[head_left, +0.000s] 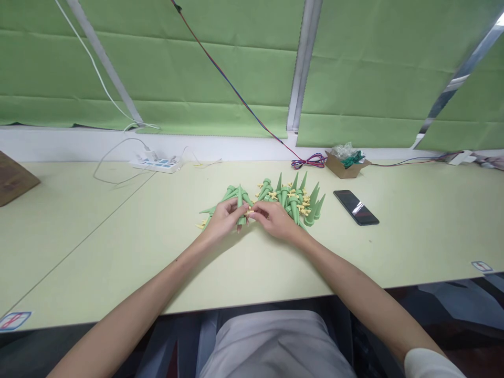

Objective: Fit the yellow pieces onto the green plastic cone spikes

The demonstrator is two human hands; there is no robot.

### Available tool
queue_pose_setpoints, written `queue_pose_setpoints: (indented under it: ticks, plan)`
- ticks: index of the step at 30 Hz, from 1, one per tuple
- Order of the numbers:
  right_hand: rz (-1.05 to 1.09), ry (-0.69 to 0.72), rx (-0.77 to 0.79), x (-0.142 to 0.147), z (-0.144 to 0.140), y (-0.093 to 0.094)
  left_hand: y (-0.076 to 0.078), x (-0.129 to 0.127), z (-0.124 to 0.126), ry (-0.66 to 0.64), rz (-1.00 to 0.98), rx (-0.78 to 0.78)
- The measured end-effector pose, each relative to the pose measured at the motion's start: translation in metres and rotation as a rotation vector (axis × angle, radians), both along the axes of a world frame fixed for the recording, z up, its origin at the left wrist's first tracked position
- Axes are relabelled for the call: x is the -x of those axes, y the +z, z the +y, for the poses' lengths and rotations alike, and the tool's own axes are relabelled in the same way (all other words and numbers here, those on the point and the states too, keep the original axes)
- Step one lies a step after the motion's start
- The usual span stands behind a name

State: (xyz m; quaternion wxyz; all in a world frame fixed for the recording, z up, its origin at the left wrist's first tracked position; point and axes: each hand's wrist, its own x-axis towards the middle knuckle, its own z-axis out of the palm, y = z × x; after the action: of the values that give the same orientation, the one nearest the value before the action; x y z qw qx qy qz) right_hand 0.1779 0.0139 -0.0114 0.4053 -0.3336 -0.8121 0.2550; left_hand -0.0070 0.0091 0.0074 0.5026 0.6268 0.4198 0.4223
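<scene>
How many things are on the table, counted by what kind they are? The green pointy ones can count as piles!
Piles of green cones: 2
Green cone held in the left hand and right hand: 1
Phone: 1
Power strip: 1
Small cardboard box: 1
Bundle of coloured wires: 1
Total: 7

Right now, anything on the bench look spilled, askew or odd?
Nothing damaged or spilled. The green cones lie in a loose heap pointing all ways, and the phone lies askew to the table edge. Both hands, left and right, meet over one cone.
</scene>
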Motion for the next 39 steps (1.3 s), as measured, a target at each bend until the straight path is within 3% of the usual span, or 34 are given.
queue_pose_setpoints:
  ticks: [10,28,39]
  plan:
    - [0.1,0.048,0.069,0.0007,-0.0006,0.0007,0.0003,-0.0004,0.0005,0.02,-0.006,0.015]
    - [0.043,0.03,0.022,0.0009,-0.0011,0.0015,-0.0003,-0.0006,0.0,-0.029,0.015,-0.041]
    - [0.078,0.053,0.05,0.0004,0.0,0.0006,-0.0003,-0.0012,0.001,0.004,-0.029,0.01]
